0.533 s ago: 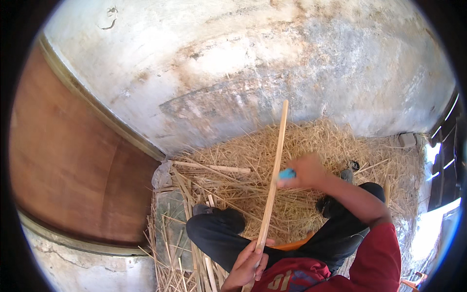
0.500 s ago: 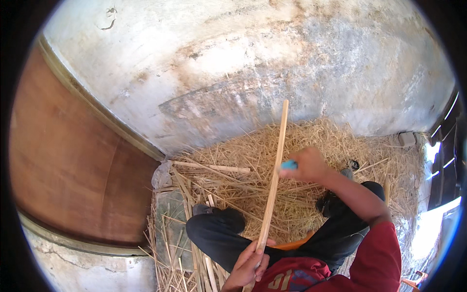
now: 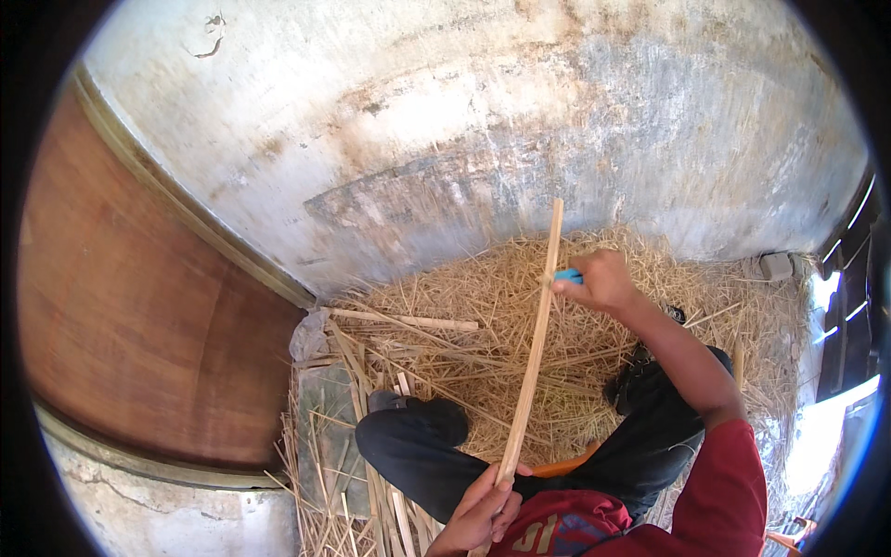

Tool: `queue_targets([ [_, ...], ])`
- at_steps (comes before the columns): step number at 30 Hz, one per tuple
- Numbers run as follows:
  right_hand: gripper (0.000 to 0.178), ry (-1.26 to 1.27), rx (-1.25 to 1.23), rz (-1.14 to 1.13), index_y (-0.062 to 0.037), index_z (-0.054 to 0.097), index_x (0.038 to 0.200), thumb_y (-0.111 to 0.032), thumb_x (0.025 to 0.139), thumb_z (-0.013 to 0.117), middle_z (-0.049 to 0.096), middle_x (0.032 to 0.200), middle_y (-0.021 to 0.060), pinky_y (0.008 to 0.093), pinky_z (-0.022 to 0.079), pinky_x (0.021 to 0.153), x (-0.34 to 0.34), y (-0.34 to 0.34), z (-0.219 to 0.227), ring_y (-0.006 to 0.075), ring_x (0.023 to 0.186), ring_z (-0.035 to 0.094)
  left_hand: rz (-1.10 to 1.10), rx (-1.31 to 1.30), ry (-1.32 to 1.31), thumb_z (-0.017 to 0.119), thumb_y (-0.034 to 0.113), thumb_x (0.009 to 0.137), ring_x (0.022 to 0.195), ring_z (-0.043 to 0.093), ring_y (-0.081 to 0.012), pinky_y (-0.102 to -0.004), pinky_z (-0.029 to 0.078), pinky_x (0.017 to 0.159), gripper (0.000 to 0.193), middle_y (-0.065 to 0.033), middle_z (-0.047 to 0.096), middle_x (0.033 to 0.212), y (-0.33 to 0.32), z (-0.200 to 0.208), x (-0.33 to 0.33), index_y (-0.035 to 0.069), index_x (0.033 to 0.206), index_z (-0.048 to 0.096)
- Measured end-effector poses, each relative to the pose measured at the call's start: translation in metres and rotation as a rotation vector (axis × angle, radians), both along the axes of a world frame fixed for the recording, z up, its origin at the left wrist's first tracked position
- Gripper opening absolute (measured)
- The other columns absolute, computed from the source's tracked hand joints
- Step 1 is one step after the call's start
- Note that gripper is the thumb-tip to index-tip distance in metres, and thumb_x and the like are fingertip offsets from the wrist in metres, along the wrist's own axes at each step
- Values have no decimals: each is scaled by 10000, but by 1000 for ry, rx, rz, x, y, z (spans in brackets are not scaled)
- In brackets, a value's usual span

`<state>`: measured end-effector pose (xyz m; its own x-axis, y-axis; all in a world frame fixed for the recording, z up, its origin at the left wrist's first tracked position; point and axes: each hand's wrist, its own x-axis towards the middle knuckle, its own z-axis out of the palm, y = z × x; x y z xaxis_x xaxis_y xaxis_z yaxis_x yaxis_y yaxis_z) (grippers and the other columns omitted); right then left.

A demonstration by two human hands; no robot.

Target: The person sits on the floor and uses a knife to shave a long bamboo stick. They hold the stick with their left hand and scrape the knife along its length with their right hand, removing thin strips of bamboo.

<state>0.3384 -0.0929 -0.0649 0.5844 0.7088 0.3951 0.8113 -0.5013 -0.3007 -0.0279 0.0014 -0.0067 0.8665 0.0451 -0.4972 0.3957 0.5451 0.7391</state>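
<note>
A long, pale bamboo strip (image 3: 534,367) slants upward from my lap, its far end standing free in front of the wall. Closed around its lower part, my left hand (image 3: 489,506) holds it against my red shirt. My right hand (image 3: 601,281) grips a small blue-handled tool (image 3: 569,276), which meets the strip's right side near the upper end. The working edge of this tool is too small to make out.
Straw-like shavings (image 3: 557,399) cover the floor between my bent legs and the stained wall (image 3: 445,121). More split strips (image 3: 394,511) lie beside my left leg, near a brown door panel (image 3: 158,297). A grey block (image 3: 776,266) sits at the far right.
My right hand and the blue-handled tool have moved farther away along the strip, toward its far end. The strip's upper end has swung slightly right, and my left hand has shifted a little right.
</note>
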Motion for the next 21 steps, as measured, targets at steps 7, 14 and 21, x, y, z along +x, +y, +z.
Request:
queue_targets([
  [7,830,194,7,-451,-24,643,673,-764,849,311,590,582,151,444,486,576,87,-24,-8,286,611,621,36,-58,2,463,323,992,392,318,-49,-189,252,366,305,56,368,522,-19,-1,-10,73,1164,492],
  [14,874,443,112,-511,28,661,806,-753,867,275,634,714,195,494,486,672,101,-58,-2,325,691,627,68,-101,-74,507,279,976,439,381,-80,-237,327,421,343,-10,419,526,-13,-3,-22,81,1256,517],
  [21,706,217,-84,284,-52,666,725,-735,781,501,589,575,150,450,483,543,-79,-6,27,330,547,612,111,260,-36,362,226,1013,461,441,-107,-222,370,436,529,-68,479,563,15,-3,10,65,1486,192],
])
